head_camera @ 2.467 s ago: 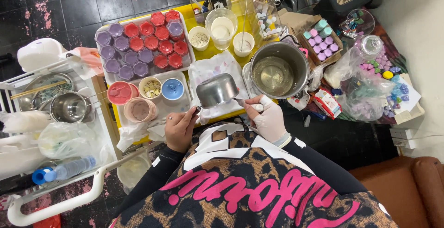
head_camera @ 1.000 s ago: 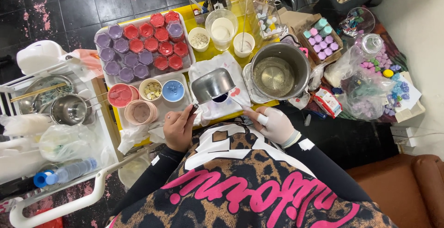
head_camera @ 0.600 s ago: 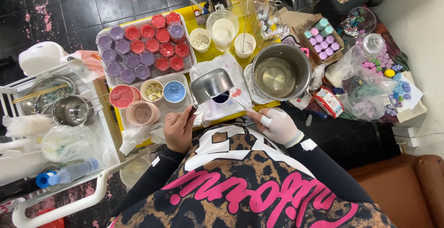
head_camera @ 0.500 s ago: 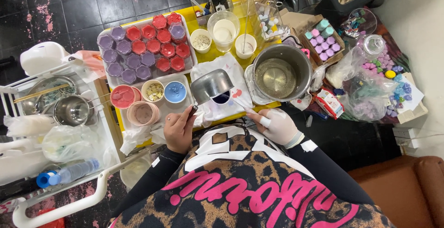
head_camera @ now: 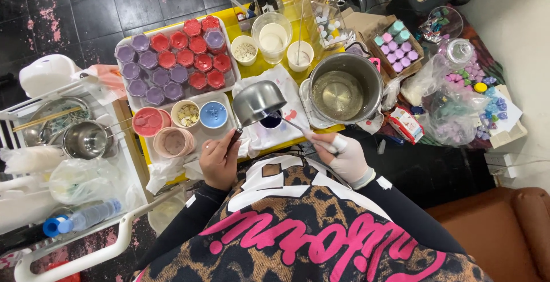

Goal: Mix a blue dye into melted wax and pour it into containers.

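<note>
Our left hand (head_camera: 218, 163) grips the handle of the small metal saucepan (head_camera: 259, 102), tilted above and beyond it over a dark-filled cup (head_camera: 271, 121). Our gloved right hand (head_camera: 343, 156) is closed on a thin stick (head_camera: 295, 127) reaching into the cup.

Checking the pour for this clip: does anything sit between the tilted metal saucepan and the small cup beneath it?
Nothing visible does. The saucepan, held by the left hand, tilts directly over the dark cup; the right hand holds a stirrer in from the side.
</note>
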